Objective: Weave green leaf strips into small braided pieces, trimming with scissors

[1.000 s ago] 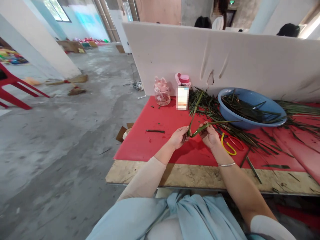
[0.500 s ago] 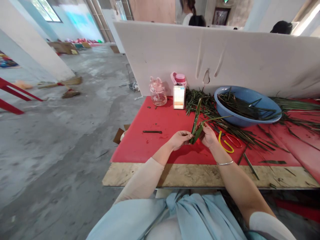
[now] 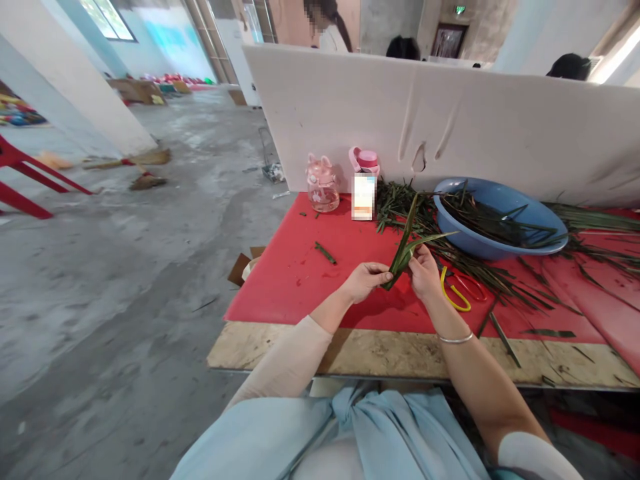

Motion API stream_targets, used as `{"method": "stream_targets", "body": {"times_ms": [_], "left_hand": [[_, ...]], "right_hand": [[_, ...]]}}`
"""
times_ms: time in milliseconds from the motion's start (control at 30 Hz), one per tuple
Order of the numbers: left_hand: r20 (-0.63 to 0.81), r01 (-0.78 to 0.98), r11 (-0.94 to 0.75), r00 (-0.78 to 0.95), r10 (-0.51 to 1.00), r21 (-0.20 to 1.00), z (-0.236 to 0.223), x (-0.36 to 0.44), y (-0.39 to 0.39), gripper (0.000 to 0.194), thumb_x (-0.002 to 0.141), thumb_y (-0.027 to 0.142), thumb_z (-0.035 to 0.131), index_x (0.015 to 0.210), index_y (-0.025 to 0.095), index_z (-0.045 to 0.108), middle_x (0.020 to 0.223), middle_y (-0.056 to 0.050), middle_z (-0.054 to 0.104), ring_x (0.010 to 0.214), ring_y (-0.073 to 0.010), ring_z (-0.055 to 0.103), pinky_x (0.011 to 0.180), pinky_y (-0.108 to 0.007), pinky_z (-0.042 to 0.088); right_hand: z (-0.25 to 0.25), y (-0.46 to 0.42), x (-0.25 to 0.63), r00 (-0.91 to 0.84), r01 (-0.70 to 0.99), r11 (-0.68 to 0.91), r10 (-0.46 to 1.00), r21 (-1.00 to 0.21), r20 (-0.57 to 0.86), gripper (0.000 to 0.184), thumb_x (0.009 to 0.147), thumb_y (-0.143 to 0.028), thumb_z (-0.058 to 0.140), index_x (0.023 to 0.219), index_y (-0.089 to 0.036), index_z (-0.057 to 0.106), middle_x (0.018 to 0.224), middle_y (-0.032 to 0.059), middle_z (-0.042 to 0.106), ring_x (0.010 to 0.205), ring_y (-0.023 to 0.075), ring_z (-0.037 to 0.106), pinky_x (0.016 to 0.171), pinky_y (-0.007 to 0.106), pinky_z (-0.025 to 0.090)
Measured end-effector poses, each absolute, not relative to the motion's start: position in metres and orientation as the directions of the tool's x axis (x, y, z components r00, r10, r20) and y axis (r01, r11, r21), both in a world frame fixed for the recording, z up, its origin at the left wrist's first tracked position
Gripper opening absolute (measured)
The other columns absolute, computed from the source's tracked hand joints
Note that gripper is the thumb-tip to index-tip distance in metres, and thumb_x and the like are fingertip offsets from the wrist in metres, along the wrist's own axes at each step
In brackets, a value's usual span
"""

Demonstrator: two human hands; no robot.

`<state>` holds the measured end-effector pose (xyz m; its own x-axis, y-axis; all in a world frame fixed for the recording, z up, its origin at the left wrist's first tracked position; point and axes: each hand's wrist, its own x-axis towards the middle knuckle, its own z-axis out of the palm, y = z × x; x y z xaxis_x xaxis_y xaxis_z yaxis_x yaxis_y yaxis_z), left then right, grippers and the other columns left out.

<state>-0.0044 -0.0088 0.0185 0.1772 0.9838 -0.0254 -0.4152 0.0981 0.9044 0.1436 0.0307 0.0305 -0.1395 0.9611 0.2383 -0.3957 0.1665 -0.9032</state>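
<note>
from where i sit, well away from the table (image 3: 380,350), my left hand (image 3: 370,282) has its grip clamped on the lower end of a folded green leaf strip (image 3: 401,252), thumb pressed over the fingers. my right hand (image 3: 425,273) has its grip closed on the same strip near the bend, the fingers partly hidden behind it. i see the strip held above the red cover (image 3: 280,280), between my two hands, one tail pointing up and the other slanting off to the right, toward the blue basin (image 3: 480,243).

just beside my right hand, a tool with yellow and red handles (image 3: 465,308) lies on the cover, near a spread of long loose leaves (image 3: 510,280). a short green piece (image 3: 326,253) lies on my left, apart from the hands. farther back i make out a phone (image 3: 363,197) standing upright in front of a pink-lidded bottle (image 3: 369,160), with a clear pink bottle (image 3: 323,190) to its left. more leaves fill part of the basin.
</note>
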Motion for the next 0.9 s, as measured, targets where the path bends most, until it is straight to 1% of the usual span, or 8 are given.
{"method": "stream_targets", "body": {"times_ms": [133,200,267,433,600,700,833,900], "left_hand": [[0.054,-0.406,0.019,0.166,0.985,0.914,0.018,-0.003,-0.006,0.044,0.051,0.033,0.085,0.088,0.013,0.069,0.067,0.0,0.065,0.062,-0.0091,0.057,0.064,-0.023,0.045],[0.058,-0.375,0.017,0.188,0.981,0.927,0.017,-0.003,-0.006,0.055,0.052,0.03,0.085,0.102,0.014,0.065,0.063,0.003,0.061,0.059,-0.0082,0.055,0.063,-0.023,0.045],[0.053,-0.317,0.016,0.207,0.977,0.948,0.016,-0.003,-0.005,0.057,0.055,0.029,0.084,0.106,0.012,0.063,0.062,0.003,0.06,0.058,-0.0083,0.055,0.063,-0.024,0.045],[0.095,-0.16,-0.063,0.199,0.976,0.985,0.011,-0.003,-0.004,0.04,0.061,0.028,0.078,0.095,0.011,0.067,0.079,-0.005,0.068,0.07,-0.0122,0.059,0.072,-0.027,0.046],[0.105,-0.006,-0.105,0.169,0.98,0.994,0.004,-0.008,-0.001,0.024,0.067,0.03,0.072,0.08,0.011,0.066,0.068,-0.002,0.064,0.061,-0.011,0.055,0.065,-0.026,0.044],[0.126,0.002,-0.13,0.227,0.966,0.992,0.009,-0.021,0.001,0.023,0.069,0.033,0.071,0.076,0.012,0.066,0.065,-0.001,0.063,0.061,-0.0106,0.055,0.065,-0.025,0.044],[0.06,-0.056,-0.04,0.42,0.905,0.998,0.022,-0.045,0.002,0.026,0.063,0.035,0.077,0.072,0.012,0.068,0.066,-0.002,0.065,0.062,-0.0109,0.056,0.066,-0.026,0.044],[0.055,-0.116,-0.01,0.393,0.918,0.993,0.026,-0.05,0.002,0.028,0.06,0.036,0.079,0.071,0.013,0.069,0.065,-0.002,0.065,0.06,-0.0103,0.055,0.065,-0.025,0.044]], "right_hand": [[0.029,0.03,0.143,-0.11,-0.345,0.172,0.969,-0.923,0.222,0.024,0.07,-0.028,0.067,0.085,-0.023,0.049,0.077,-0.0043,0.057,0.06,0.0098,0.053,0.056,0.023,0.047],[0.026,0.03,0.142,-0.133,-0.335,0.136,0.973,-0.932,0.189,0.025,0.067,-0.023,0.066,0.086,-0.023,0.049,0.076,-0.0049,0.056,0.059,0.0098,0.052,0.056,0.023,0.047],[0.024,0.03,0.141,-0.164,-0.315,0.117,0.971,-0.942,0.176,0.025,0.065,-0.02,0.063,0.086,-0.022,0.05,0.075,-0.0046,0.056,0.06,0.0105,0.052,0.056,0.024,0.047],[0.023,0.029,0.141,-0.166,-0.211,0.193,0.959,-0.958,0.229,0.023,0.063,-0.013,0.056,0.085,-0.021,0.052,0.074,-0.0034,0.056,0.059,0.0111,0.051,0.052,0.023,0.042],[0.025,0.027,0.143,-0.15,-0.052,0.337,0.928,-0.94,0.341,0.025,0.064,-0.01,0.052,0.087,-0.02,0.055,0.078,-0.0014,0.059,0.067,0.0122,0.054,0.061,0.024,0.044],[0.029,0.025,0.144,-0.21,-0.1,0.322,0.918,-0.942,0.336,0.026,0.064,-0.011,0.052,0.088,-0.019,0.057,0.081,0.0005,0.061,0.07,0.0129,0.055,0.06,0.024,0.044],[0.033,0.02,0.145,-0.363,-0.273,0.159,0.897,-0.949,0.254,0.036,0.068,-0.02,0.053,0.103,-0.02,0.059,0.087,0.0035,0.063,0.074,0.0148,0.056,0.053,0.023,0.043],[0.033,0.018,0.145,-0.413,-0.304,0.114,0.879,-0.946,0.239,0.037,0.073,-0.026,0.056,0.109,-0.022,0.058,0.091,0.0051,0.063,0.08,0.0163,0.057,0.054,0.023,0.045]]}}
